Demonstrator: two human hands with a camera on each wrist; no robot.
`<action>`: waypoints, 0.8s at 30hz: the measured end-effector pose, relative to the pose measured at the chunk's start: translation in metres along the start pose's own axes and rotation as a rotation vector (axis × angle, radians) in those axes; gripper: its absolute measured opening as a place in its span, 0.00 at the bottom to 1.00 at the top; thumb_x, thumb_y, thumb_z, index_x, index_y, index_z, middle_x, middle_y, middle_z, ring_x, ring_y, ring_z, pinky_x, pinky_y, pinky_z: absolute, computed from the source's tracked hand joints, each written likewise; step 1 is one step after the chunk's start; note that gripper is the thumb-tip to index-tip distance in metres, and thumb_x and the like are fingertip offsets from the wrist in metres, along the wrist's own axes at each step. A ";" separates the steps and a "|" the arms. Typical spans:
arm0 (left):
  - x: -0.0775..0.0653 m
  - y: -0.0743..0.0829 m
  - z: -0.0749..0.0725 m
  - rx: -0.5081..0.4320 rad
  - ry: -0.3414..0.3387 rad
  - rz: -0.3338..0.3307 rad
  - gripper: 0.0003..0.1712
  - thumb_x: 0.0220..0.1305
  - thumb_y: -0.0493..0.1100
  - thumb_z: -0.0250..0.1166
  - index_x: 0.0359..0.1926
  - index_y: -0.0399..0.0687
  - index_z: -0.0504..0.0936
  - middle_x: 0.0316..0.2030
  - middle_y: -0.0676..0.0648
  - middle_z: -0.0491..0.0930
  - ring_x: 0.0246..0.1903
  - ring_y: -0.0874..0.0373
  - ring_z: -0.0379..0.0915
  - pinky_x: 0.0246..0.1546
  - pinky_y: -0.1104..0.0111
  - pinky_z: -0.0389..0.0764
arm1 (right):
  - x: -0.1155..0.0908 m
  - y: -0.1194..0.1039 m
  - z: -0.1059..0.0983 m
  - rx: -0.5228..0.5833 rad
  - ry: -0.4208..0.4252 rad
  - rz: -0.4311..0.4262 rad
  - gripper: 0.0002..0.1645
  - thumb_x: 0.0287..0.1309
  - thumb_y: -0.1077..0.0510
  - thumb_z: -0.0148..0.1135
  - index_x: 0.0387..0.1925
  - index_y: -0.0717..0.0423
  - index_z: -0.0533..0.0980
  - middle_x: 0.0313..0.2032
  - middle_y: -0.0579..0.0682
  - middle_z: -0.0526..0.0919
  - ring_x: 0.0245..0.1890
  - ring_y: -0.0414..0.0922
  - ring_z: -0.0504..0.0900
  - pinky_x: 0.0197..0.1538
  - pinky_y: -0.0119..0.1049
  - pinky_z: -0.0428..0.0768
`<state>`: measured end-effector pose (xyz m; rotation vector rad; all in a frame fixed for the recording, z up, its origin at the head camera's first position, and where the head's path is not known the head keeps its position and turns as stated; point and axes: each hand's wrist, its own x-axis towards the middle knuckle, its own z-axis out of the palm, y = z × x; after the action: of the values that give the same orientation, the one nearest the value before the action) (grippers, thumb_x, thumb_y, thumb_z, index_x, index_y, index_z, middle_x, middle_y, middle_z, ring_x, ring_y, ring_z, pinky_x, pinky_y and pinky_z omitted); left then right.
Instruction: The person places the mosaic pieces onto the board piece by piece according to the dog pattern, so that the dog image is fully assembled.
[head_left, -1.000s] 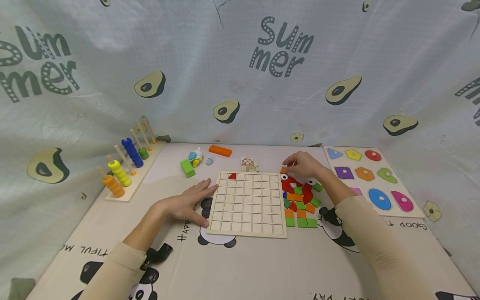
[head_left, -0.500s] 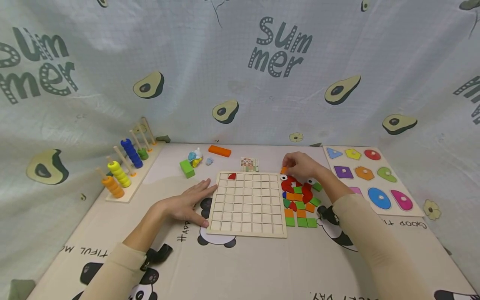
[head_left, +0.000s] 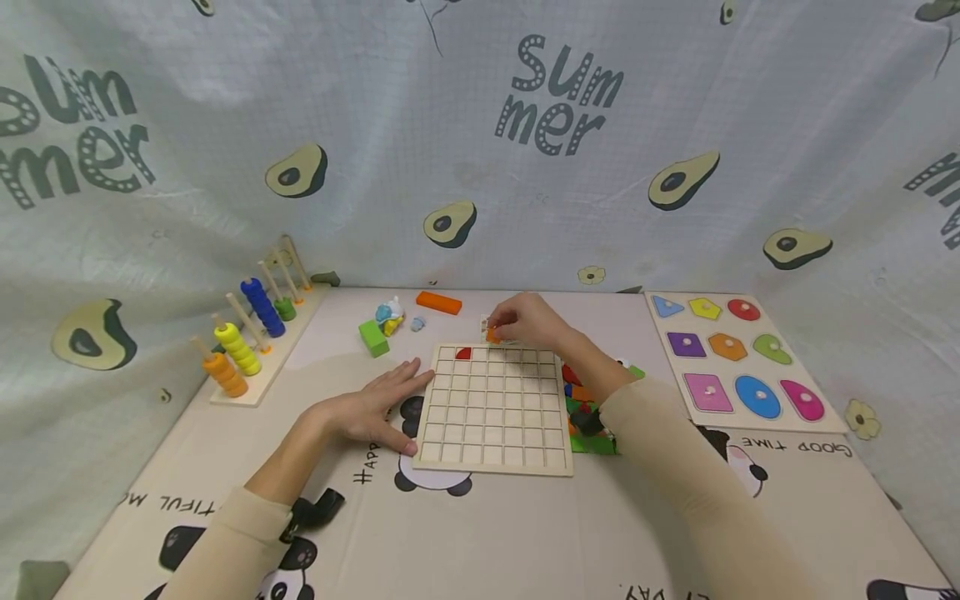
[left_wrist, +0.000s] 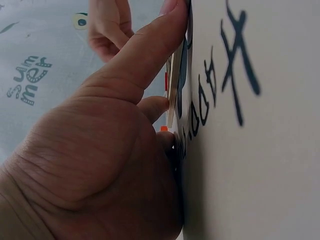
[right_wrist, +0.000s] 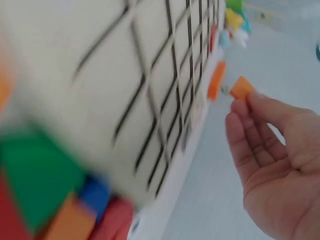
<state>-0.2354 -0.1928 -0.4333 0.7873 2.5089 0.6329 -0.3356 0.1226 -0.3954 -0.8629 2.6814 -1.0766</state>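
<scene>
My right hand (head_left: 529,321) pinches a small orange square tile (right_wrist: 242,88) between thumb and fingertips, over the far edge of the wooden grid board (head_left: 495,408). One red quarter-round tile (head_left: 464,354) sits in a cell of the board's top row, left of the held tile. My left hand (head_left: 382,406) lies on the table with its fingers spread, fingertips and thumb at the board's left edge. Beyond the board, a small picture card (head_left: 484,322) is mostly hidden behind my right hand.
Loose coloured tiles (head_left: 592,443) lie right of the board, partly under my right forearm. A shape puzzle (head_left: 738,358) stands at the far right, a bead rack (head_left: 258,333) at the left. A green block (head_left: 373,337), a toy figure (head_left: 390,315) and an orange bar (head_left: 439,302) lie behind.
My right hand has lifted the orange tile from the pile at the right and carried it left to above the board's far edge. The left hand stays in place.
</scene>
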 end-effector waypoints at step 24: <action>0.000 -0.003 0.000 -0.017 0.000 0.022 0.67 0.41 0.71 0.72 0.76 0.64 0.44 0.76 0.49 0.31 0.74 0.49 0.24 0.69 0.42 0.39 | 0.002 -0.019 0.026 -0.320 -0.163 -0.117 0.14 0.60 0.62 0.63 0.48 0.56 0.83 0.45 0.50 0.82 0.42 0.43 0.79 0.47 0.34 0.79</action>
<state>-0.2368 -0.1946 -0.4349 0.8100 2.4947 0.6602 -0.3200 0.0949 -0.4017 -1.1177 2.7318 -0.5705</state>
